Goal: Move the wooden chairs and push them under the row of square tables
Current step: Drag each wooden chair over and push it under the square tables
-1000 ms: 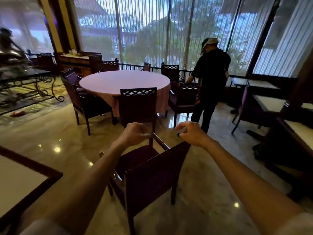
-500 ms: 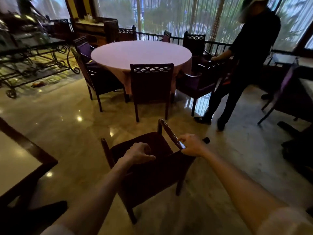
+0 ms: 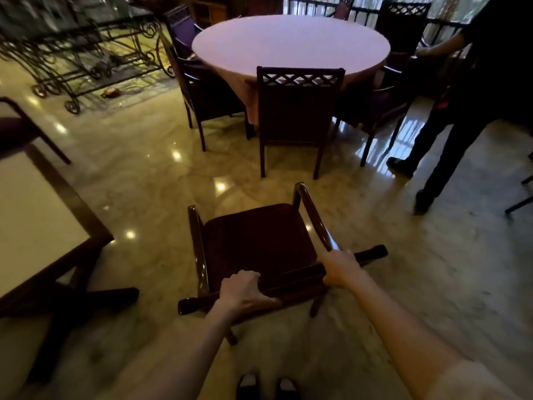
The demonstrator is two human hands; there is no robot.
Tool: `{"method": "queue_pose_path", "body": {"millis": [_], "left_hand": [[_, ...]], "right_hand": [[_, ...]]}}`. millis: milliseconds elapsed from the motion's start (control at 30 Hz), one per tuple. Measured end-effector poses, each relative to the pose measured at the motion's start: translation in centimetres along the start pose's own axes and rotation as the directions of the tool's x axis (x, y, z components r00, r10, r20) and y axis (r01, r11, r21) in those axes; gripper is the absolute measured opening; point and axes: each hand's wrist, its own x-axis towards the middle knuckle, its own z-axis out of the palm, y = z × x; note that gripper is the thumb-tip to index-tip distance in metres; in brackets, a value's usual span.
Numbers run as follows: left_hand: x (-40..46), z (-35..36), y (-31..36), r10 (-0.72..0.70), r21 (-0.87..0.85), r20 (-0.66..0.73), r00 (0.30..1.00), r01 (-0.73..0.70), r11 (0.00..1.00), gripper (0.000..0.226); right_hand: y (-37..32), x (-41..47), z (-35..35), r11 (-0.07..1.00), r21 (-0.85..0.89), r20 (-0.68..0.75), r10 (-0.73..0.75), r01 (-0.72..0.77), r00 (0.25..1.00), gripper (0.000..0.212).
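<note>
A dark wooden armchair with a maroon seat stands on the marble floor right in front of me, its back toward me. My left hand grips the top rail of its backrest on the left. My right hand grips the same rail on the right, where the right armrest meets it. A square table with a pale top and dark wood frame sits at the left edge, its cross-shaped foot beside the chair.
A round table with a pink cloth stands ahead, ringed by several dark chairs. A person in black stands at right, holding one chair. Wrought-iron furniture fills the far left. My shoes show at the bottom.
My view has tilted downward and I have moved closer to the chair. The chair has turned so its back faces me squarely, with both hands still on the backrest.
</note>
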Motion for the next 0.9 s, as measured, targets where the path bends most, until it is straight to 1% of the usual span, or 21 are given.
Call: {"method": "queue_pose_path", "body": {"millis": [67, 100, 133, 167, 233, 267, 367, 433, 533, 733, 900], "left_hand": [[-0.4, 0.4, 0.1, -0.048, 0.021, -0.091, 0.995, 0.05, 0.999, 0.037], [-0.6, 0.6, 0.2, -0.078, 0.02, -0.131, 0.988, 0.081, 0.997, 0.028], [-0.7, 0.7, 0.2, -0.101, 0.02, -0.158, 0.982, 0.105, 0.994, 0.022], [-0.9, 0.8, 0.2, -0.117, 0.02, -0.172, 0.978, 0.122, 0.992, 0.019], [-1.1, 0.8, 0.0, -0.123, 0.029, -0.184, 0.975, 0.13, 0.991, 0.015], [-1.1, 0.7, -0.1, -0.111, 0.027, -0.178, 0.978, 0.118, 0.993, 0.014], [-1.0, 0.2, -0.4, -0.058, 0.016, -0.139, 0.989, 0.061, 0.998, 0.018], [-1.2, 0.1, -0.8, -0.035, 0.014, -0.128, 0.991, 0.037, 0.999, 0.02], [-1.7, 0.5, -1.8, -0.004, 0.026, -0.132, 0.991, 0.007, 1.0, 0.021], [-3.6, 0.7, -4.7, 0.068, 0.018, -0.111, 0.991, -0.066, 0.998, 0.033], [-5.7, 0.8, -7.7, 0.148, 0.042, -0.07, 0.986, -0.145, 0.988, 0.037]], "right_hand": [[0.0, 0.3, 0.1, 1.0, -0.025, -0.032, -0.013, 0.012, 0.999, 0.02], [0.1, 0.5, -0.1, 0.999, -0.033, -0.034, -0.026, 0.025, 0.999, 0.014], [0.1, 0.7, -0.2, 0.999, -0.037, -0.031, -0.039, 0.038, 0.999, 0.008], [0.0, 0.7, -0.4, 0.998, -0.045, -0.014, -0.038, 0.037, 0.999, 0.007], [-0.3, 0.7, -0.5, 0.998, -0.051, 0.0, -0.036, 0.036, 0.999, 0.007], [-0.4, 0.7, -0.4, 0.998, -0.05, -0.001, -0.032, 0.032, 0.999, 0.005], [-0.7, 0.4, -0.4, 0.999, -0.045, 0.018, 0.014, -0.013, 1.0, 0.018], [-1.0, 0.2, -0.3, 0.998, -0.049, 0.027, 0.032, -0.03, 0.999, 0.021], [-2.1, -0.8, 0.1, 0.998, -0.046, 0.031, 0.048, -0.046, 0.998, 0.022], [-5.5, -3.9, 1.7, 0.994, 0.039, 0.027, 0.104, -0.105, 0.994, 0.015], [-9.1, -7.2, 3.6, 0.981, 0.1, 0.024, 0.164, -0.166, 0.986, 0.018]]}}
